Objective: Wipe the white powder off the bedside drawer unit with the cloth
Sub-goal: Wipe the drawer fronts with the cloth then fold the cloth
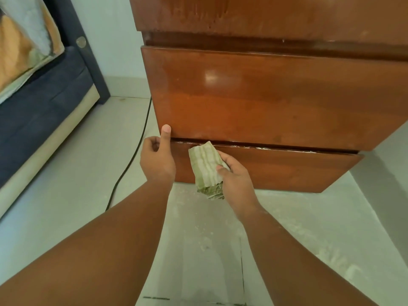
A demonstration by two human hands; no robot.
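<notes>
Reddish-brown polished wood forms the bedside drawer unit (265, 96), seen from the head view with three stacked fronts; it serves as the landmark. White powder (262, 148) lies as a thin pale line in the gap between the middle and lowest fronts, on the top edge of the lowest one. Fainter pale dust also speckles the grey floor (309, 239) in front of the unit. At the unit's lower left corner, the left hand (157, 160) is loosely curled and holds nothing, its thumb raised against the bottom edge of the middle front. Just right of it, the right hand (236, 175) grips a folded, green-and-cream striped cloth (206, 167), whose upper corner reaches the left end of the powdered gap. A black cable (130, 160) runs along the floor left of the unit, beside a dark blue bed base (39, 111). Step in hand, by judgement: clearing the seam. The next move calls for pressing the cloth's edge into the gap and drawing it rightward along the line.
</notes>
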